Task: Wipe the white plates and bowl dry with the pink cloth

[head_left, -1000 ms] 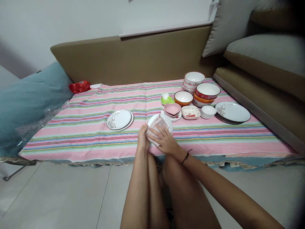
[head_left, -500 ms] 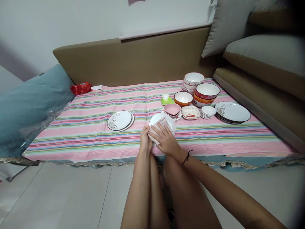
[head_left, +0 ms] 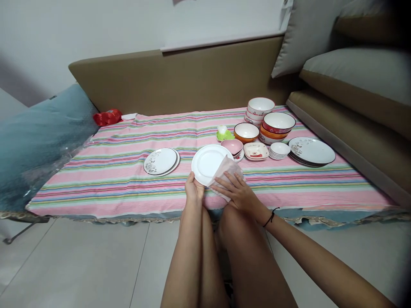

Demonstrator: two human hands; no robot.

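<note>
The plate (head_left: 208, 163) is now tipped up, so its white face looks at the camera. A second ago it lay flat under the cloth (head_left: 227, 173). The cloth has slid to the plate's right edge. The left hand (head_left: 194, 191) holds the plate's bottom rim, fingers curled on it. The right hand (head_left: 239, 193) presses the cloth on the plate, fingers spread flat. The plate is round and has no long side. It is above the near edge of the striped sheet (head_left: 112, 179). Two plates (head_left: 161, 161) lie to its left. A pink bowl (head_left: 232, 146) sits just behind it, and more bowls (head_left: 278, 123) and plates (head_left: 311, 150) sit to the right.
</note>
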